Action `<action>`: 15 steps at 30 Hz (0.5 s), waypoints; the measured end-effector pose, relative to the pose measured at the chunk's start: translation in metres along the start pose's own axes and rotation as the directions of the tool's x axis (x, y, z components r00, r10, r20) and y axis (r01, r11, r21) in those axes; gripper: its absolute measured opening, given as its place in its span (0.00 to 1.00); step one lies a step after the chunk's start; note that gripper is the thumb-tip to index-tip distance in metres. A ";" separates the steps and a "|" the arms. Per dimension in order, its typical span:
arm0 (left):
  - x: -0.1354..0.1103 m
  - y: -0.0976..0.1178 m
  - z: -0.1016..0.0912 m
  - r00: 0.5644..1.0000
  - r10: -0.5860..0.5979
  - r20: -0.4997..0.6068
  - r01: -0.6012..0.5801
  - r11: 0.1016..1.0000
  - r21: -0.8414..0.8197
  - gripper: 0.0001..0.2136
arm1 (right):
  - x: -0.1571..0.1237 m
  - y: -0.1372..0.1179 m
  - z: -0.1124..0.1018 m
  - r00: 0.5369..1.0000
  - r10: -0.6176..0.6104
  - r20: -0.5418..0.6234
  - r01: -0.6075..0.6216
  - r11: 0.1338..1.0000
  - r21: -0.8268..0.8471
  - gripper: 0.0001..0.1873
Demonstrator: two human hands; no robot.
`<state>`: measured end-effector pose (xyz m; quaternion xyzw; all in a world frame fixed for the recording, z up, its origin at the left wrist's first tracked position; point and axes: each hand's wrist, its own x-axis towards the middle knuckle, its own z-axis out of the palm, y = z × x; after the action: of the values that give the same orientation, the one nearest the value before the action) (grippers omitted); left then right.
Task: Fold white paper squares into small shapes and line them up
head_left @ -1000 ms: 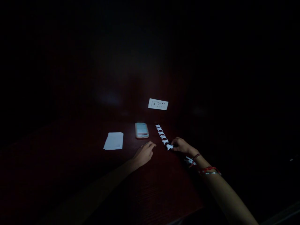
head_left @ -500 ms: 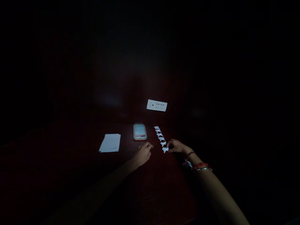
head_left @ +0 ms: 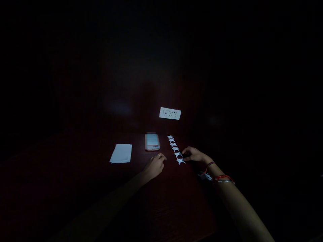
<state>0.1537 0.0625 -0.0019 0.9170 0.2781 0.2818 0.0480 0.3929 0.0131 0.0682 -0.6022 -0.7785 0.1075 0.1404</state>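
A row of several white folded paper stars (head_left: 175, 149) runs away from me across the dark red tabletop. At its near end lies the closest star (head_left: 181, 161), flat on the table. My right hand (head_left: 194, 154) is just to the right of that star, fingers loosely bent and apart, fingertips at or very near its edge; nothing shows in them. Left of the row, my left hand (head_left: 155, 165) rests on the table with its fingers loosely extended, holding nothing visible. Just beyond it lies a phone (head_left: 152, 141) with a lit, blurred screen.
A stack of white paper sheets (head_left: 121, 153) lies on the left of the table. White paper strips or scraps (head_left: 205, 175) show beside my right wrist. A white socket plate (head_left: 170, 113) is on the wall behind. The surroundings are very dark.
My right hand has shifted slightly away from the nearest star, and its fingers have parted. The whole view has moved a little; my left hand stays by the phone.
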 end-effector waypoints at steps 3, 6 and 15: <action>-0.011 0.003 -0.010 0.999 0.036 0.005 -0.036 0.999 -0.010 0.13 | -0.005 -0.015 0.003 0.998 -0.042 -0.048 0.041 0.999 -0.012 0.14; -0.034 -0.005 -0.032 0.997 0.079 0.026 -0.079 0.997 -0.012 0.15 | -0.004 -0.039 0.017 0.992 -0.110 -0.054 0.108 0.993 -0.038 0.11; -0.127 -0.112 -0.128 0.964 -0.262 -0.045 0.265 0.945 0.189 0.15 | 0.060 -0.151 0.073 0.946 -0.323 -0.019 0.319 0.942 -0.104 0.12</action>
<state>-0.0574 0.0796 0.0155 0.8692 0.4246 0.2532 -0.0065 0.2164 0.0334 0.0555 -0.4754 -0.8680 0.0337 0.1398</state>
